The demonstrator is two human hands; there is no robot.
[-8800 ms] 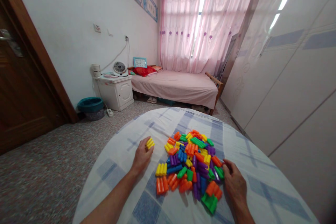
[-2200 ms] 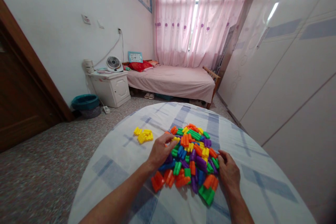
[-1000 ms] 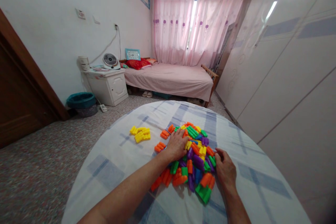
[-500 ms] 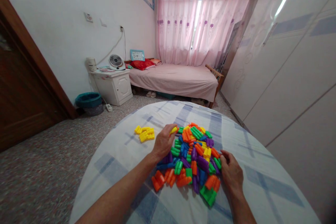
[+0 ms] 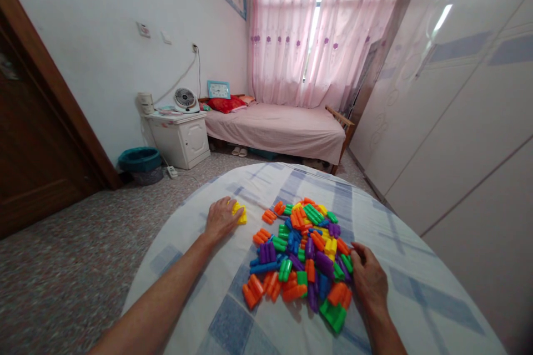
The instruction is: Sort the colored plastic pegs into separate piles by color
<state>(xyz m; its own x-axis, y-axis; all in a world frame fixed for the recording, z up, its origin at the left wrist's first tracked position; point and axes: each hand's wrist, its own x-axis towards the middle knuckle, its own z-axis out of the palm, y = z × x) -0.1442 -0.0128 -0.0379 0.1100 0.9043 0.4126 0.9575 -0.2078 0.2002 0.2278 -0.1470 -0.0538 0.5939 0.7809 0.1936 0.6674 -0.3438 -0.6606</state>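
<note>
My left hand (image 5: 222,221) is on the left of the table, its fingers curved over the yellow plastic building blocks (image 5: 240,214) and closed on one of them. The hand partly hides this small yellow group. My right hand (image 5: 369,276) rests on the cloth at the right edge of a mixed heap of building blocks (image 5: 308,252), fingers loosely bent with nothing seen in them. Its fingertips lie close to an orange block (image 5: 343,247) and a green block (image 5: 346,262). Orange, green, blue, purple and yellow ribbed pieces make up the heap.
A white and blue checked cloth (image 5: 233,316) covers the round table. Beyond it stand a bed (image 5: 278,125), a white cabinet (image 5: 187,138) with a small fan (image 5: 186,100), and a bin (image 5: 141,163). A wardrobe (image 5: 458,122) fills the right side.
My left hand has moved left from the heap to the yellow group, carrying a yellow block. Orange and purple blocks it covered now show. My right hand stays almost still.
</note>
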